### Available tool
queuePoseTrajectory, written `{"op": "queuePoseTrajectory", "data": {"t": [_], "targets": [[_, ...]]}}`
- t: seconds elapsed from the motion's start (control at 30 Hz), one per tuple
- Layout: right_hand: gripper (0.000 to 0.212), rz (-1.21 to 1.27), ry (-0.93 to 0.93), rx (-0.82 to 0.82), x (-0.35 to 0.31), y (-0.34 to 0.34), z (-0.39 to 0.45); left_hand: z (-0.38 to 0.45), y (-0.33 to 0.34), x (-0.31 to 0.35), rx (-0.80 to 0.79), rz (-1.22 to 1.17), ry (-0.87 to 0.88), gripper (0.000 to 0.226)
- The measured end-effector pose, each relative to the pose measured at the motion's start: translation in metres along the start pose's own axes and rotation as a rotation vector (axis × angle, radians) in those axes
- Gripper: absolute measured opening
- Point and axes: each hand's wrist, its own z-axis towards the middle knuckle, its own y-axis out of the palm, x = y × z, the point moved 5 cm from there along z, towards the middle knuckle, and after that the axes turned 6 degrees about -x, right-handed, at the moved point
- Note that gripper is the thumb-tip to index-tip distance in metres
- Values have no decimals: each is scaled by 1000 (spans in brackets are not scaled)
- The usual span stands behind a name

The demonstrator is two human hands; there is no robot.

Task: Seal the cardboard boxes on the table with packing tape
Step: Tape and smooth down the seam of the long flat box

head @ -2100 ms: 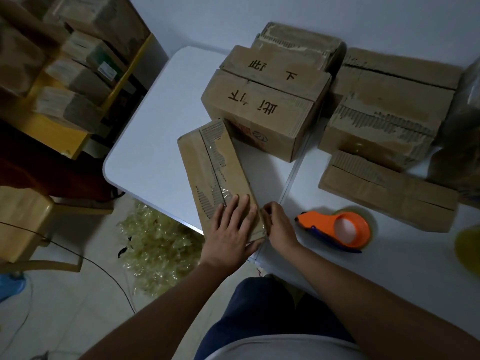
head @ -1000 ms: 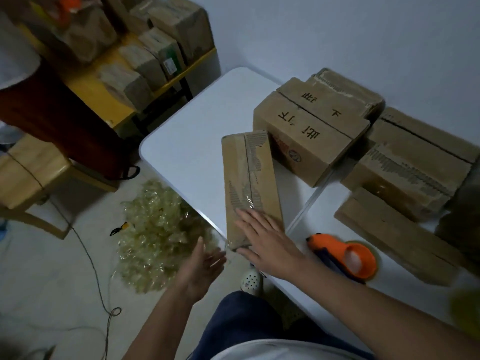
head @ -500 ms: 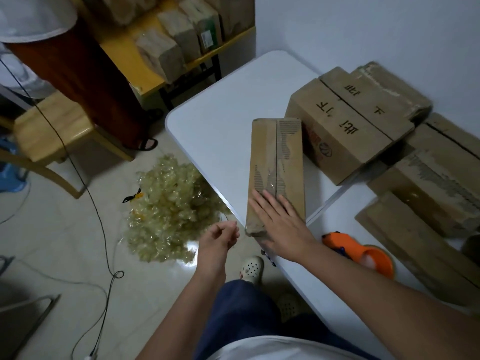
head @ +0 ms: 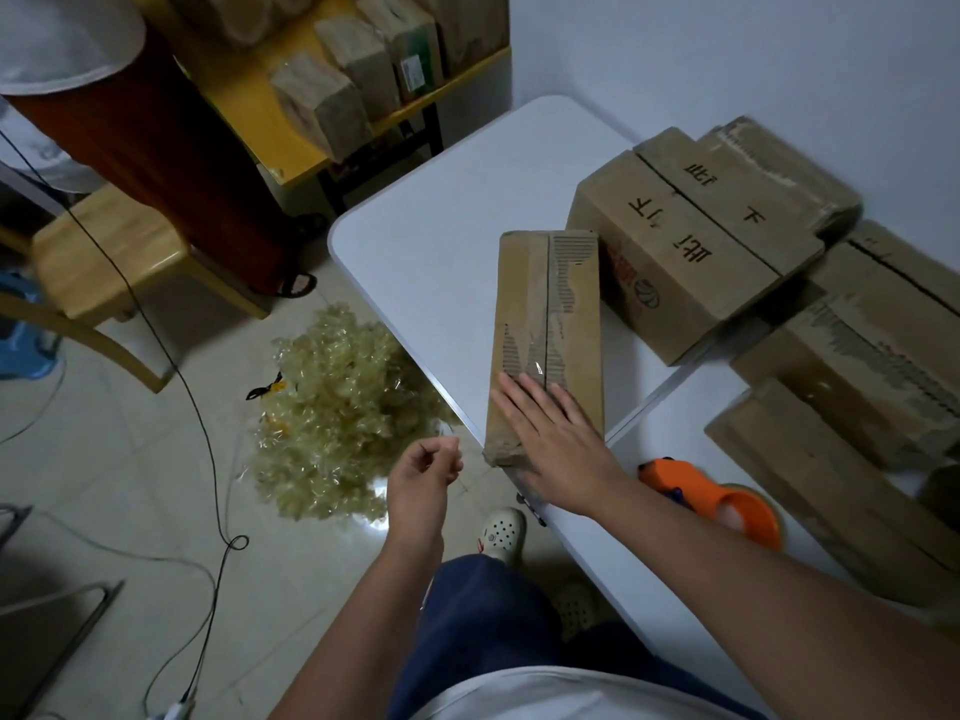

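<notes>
Box (head: 545, 324) | long axis away from person | right hand (head: 558, 444) flat on near end

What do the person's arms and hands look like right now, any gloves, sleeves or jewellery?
Both forearms are bare to the frame's edge, with no sleeves visible. The left hand and right hand wear no gloves, and no rings, watch or bands show.

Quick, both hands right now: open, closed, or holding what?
Left hand: off the table's edge, fingertips pinching a clear scrap of tape.
Right hand: open, flat on the narrow cardboard box.
</notes>
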Motion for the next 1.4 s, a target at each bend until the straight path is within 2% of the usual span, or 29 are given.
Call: {"op": "queuePoseTrajectory", "data": {"t": [0.1, 0.27, 0.47, 0.7, 0.87, 0.97, 1.07, 1.17, 1.23, 1.27, 1.33, 1.4], "targets": [[89, 21, -11, 2, 0, -1, 0, 8, -2, -8, -9, 12, -12, 8], [97, 7, -14, -5, 2, 1, 1, 22, 0, -19, -56, 52, -31, 12], [71, 40, 20, 51, -1, -1, 2, 32, 16, -28, -156, 33, -64, 17], [69, -1, 32, 49, -4, -1, 2, 35, 28, -26, -213, 79, -23, 11], [68, 7, 40, 44, -4, -1, 1, 34, 31, -29, -164, 296, 29, 6], [68, 7, 41, 41, -4, -1, 2, 37, 38, -29, -183, 378, 70, 14], [68, 4, 44, 39, -4, -1, 2, 43, 46, -24, -180, 372, 0, 10], [69, 10, 34, 33, -2, 0, 2, 47, 30, -24, -60, 317, -79, 8], [69, 21, 30, 41, -1, 1, 3, 38, 12, -20, 11, 267, -85, 14], [68, 26, 27, 45, -2, 1, 3, 33, 8, -15, -5, 241, -73, 20], [68, 31, 26, 55, -2, 1, 3, 20, 15, -4, -124, 240, -53, 36], [68, 32, 35, 65, -2, 1, 3, 10, 32, 3, -249, 365, -20, 53]]}}
